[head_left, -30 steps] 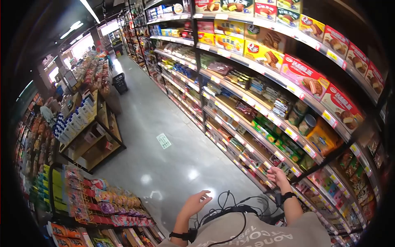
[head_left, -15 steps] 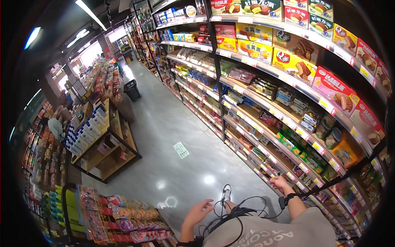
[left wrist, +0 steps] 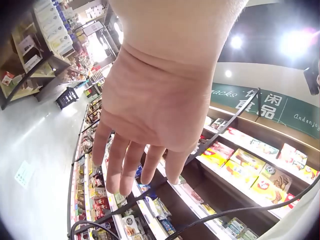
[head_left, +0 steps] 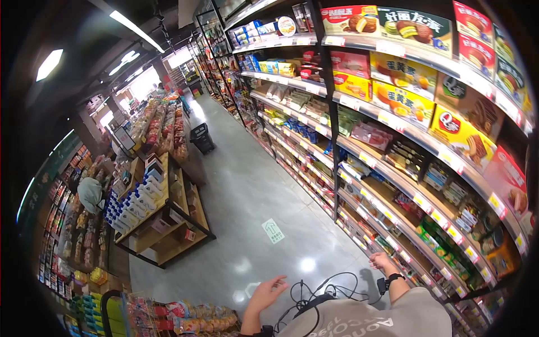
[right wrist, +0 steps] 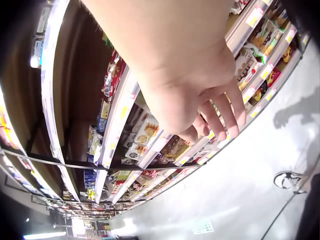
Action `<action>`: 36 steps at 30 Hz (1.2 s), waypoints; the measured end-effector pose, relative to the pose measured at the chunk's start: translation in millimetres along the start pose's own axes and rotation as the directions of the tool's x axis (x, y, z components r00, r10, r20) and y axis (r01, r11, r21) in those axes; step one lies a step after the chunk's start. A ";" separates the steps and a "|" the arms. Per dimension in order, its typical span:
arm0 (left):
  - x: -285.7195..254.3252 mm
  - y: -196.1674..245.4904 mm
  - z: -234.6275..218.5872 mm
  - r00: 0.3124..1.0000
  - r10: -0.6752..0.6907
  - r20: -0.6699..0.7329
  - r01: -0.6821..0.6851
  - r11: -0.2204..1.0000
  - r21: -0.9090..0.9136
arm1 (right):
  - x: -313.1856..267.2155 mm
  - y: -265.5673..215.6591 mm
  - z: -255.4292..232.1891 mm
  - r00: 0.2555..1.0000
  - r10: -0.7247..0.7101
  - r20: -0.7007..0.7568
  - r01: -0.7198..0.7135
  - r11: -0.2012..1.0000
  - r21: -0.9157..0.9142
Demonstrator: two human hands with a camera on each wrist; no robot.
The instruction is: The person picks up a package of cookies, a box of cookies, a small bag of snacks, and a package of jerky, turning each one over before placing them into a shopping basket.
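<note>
My left hand (head_left: 268,293) hangs in front of the body above the floor, holding nothing. In the left wrist view its palm (left wrist: 155,107) shows, with the fingers extended. Low on the other side, my right hand (head_left: 383,262) is beside the long snack shelf (head_left: 414,157), empty as well. The right wrist view shows that hand (right wrist: 195,95) with its fingers loosely bent, overlapping the lower shelf rows. Boxed pies, among them a yellow box (head_left: 403,102), stand on the upper shelves. Black cables (head_left: 314,293) loop in front of the grey shirt between the hands.
A wooden display table (head_left: 168,222) with several white and blue bottles stands at left. Beyond it, a black basket (head_left: 202,138) is on the aisle floor (head_left: 236,185). A rack of packaged snacks (head_left: 191,323) is at lower left. A floor sticker with an arrow (head_left: 273,231) lies ahead.
The head view has turned left and upward, so shelves, table and basket appear farther right and lower. A shoe seen half a second ago has left the head view. Both hands stay empty.
</note>
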State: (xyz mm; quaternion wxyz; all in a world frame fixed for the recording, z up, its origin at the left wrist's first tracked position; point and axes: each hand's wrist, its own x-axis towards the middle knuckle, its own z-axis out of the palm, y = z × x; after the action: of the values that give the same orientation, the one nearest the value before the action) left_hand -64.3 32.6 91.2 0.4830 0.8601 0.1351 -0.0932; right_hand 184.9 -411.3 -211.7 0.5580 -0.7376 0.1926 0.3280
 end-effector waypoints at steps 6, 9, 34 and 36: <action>60.1 -0.1 -21.5 0.998 0.039 -0.043 -0.044 0.992 -0.114 | 50.7 -67.5 33.3 0.997 -0.058 0.049 0.056 0.998 0.042; 76.8 3.8 -30.4 1.000 0.005 0.008 -0.004 0.993 -0.121 | 49.4 -97.9 45.8 0.997 -0.063 0.051 0.058 0.994 0.092; 412.2 -30.1 -270.0 0.939 0.247 0.238 -0.221 0.966 -0.130 | 114.5 -322.2 191.1 0.968 -0.131 -0.215 0.179 0.959 0.221; 436.9 -67.5 -278.5 0.929 0.245 0.276 -0.190 0.959 -0.212 | 145.3 -324.9 205.5 0.970 -0.161 -0.184 0.201 0.954 0.223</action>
State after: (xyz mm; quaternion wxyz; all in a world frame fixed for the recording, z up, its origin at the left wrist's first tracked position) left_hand 335.7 366.8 53.5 0.5817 0.7979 -0.0282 -0.1552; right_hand 444.2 -105.9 -120.2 0.6528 -0.7038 0.2077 0.1879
